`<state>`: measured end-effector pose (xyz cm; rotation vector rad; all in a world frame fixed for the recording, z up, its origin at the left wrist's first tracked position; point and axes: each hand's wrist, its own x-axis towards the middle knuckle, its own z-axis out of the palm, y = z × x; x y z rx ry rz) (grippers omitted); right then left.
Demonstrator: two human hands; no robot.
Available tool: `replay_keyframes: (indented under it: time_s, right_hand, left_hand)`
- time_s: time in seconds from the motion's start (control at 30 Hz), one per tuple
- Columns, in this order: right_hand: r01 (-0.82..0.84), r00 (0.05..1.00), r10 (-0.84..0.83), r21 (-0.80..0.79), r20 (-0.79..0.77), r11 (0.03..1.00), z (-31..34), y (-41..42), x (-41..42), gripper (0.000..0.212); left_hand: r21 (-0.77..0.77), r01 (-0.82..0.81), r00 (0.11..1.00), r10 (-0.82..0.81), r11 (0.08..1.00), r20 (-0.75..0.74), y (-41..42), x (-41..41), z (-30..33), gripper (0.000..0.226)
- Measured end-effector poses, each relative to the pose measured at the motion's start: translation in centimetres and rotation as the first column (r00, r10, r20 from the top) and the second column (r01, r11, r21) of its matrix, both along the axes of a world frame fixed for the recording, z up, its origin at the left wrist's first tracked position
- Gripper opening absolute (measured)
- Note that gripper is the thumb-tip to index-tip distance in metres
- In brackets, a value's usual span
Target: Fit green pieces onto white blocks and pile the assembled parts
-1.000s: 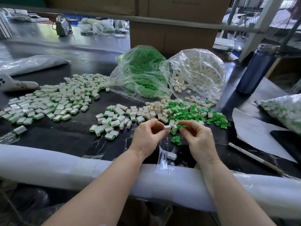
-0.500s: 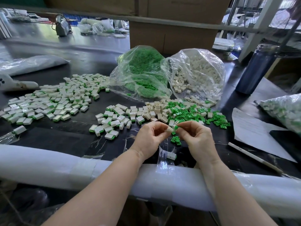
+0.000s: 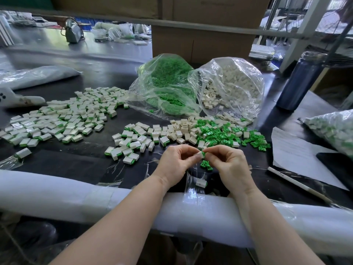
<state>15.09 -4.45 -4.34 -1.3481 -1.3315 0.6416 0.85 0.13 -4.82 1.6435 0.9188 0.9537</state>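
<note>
No brand or readable label anywhere; faint lines of writing on the white paper sheet at right, too small to read.

Far left on the dark tabletop: a wide spread of assembled parts, white with green edges. Nearer the middle, a smaller cluster of assembled parts, merging rightward into loose white blocks and then loose green pieces.

Left hand just below that scatter, grip narrow, thumb and fingertips pinched on a white block. Touching it from the right, a green piece pinched in the narrow grip of the right hand. Both held above the tabletop, between the two hands. Directly beneath, a few green pieces lying loose, and one finished part near the padded white tabletop edge.

Behind, two open clear bags side by side, touching: green bag full of green pieces, white bag full of white blocks, spilling onto the tabletop. Right of these, a dark blue bottle standing upright. At far right edge, another clear bag of white-and-green parts, beside the paper sheet.
</note>
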Motion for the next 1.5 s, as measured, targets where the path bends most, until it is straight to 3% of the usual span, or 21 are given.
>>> replay_keyframes:
  time_s: [0.23,0.37,0.57,1.17,1.37,1.5]
  right_hand:
    - [-0.015,1.000,0.016,-0.040,0.017,0.999,0.19,-0.24,-0.24,0.025]
    - [-0.024,0.999,0.027,-0.079,0.046,0.997,0.10,-0.29,0.00,0.018]
    - [-0.043,0.998,0.048,-0.109,0.041,0.993,0.17,-0.24,-0.01,0.026]
    - [-0.110,0.993,0.115,-0.147,0.027,0.983,-0.09,-0.10,0.41,0.028]
    - [-0.032,0.997,0.026,-0.090,-0.070,0.995,-0.06,0.06,0.39,0.018]
    - [0.020,0.995,-0.029,-0.096,-0.099,0.995,-0.16,0.09,0.46,0.015]
  left_hand:
    - [-0.029,-0.014,1.000,0.013,0.999,-0.023,0.06,0.08,-0.03,0.018]
    - [0.046,0.004,0.996,0.000,0.999,-0.093,0.04,0.16,-0.07,0.016]
    - [0.125,0.036,0.986,-0.015,0.991,-0.167,0.10,0.07,0.05,0.016]
    - [0.150,0.123,0.971,-0.088,0.981,-0.224,-0.30,-0.02,0.43,0.016]
    - [0.122,0.030,0.992,-0.015,0.992,-0.127,-0.24,0.07,0.28,0.016]
    - [0.100,0.067,0.994,-0.057,0.993,-0.093,-0.47,0.19,0.10,0.021]
